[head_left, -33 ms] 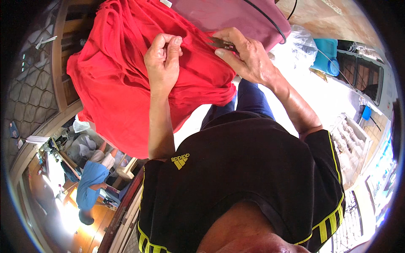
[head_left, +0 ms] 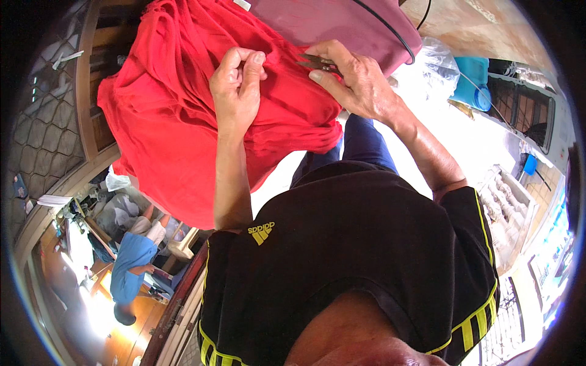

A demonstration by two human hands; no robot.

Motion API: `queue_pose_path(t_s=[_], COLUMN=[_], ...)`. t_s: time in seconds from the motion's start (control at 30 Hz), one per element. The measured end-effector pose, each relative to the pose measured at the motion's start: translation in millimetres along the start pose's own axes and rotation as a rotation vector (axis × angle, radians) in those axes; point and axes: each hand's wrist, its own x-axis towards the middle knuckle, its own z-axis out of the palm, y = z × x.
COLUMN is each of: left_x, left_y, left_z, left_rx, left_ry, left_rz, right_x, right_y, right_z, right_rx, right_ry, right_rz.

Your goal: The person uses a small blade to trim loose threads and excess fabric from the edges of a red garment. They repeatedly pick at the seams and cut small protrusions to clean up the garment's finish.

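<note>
Red cloth (head_left: 177, 128) filled the upper left of the frame, bunched and hanging down toward centre-left. Left hand (head_left: 237, 91), upper centre, had fingers curled tight w/ thumb and fingertips (head_left: 253, 61) pinched together on a small fold of the cloth. Just right of it, right hand (head_left: 357, 82) gripped small metal snips (head_left: 317, 62), fingers closed round them, tips pointing left at the pinched fold; blades looked nearly together, can't tell exactly. Maroon cloth (head_left: 342, 24) lay at top centre-right, w/ a black cable (head_left: 390, 30) across it. Blue bucket (head_left: 470, 82) sat upper right.
</note>
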Motion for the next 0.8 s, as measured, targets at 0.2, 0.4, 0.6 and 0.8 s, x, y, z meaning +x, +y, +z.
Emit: queue_pose_path(t_s=[0.2,0.4,0.6,0.8], left_x=[8,18,34,74], left_y=[-2,0,9,6], left_z=[-6,-2,-4,-26], left_rx=[0.027,0.184,0.267,0.361], left_ry=[-0.069,-0.014,-0.098,-0.204], left_rz=[0.016,0.320,0.386,0.107], right_x=[24,38,48,37], right_y=[-7,-8,-11,22], right_z=[7,13,12,-5], right_rx=[-0.158,-0.253,-0.264,-0.021], right_ry=[-0.110,-0.122,-0.177,-0.195], right_rz=[-0.068,-0.084,-0.105,-0.024])
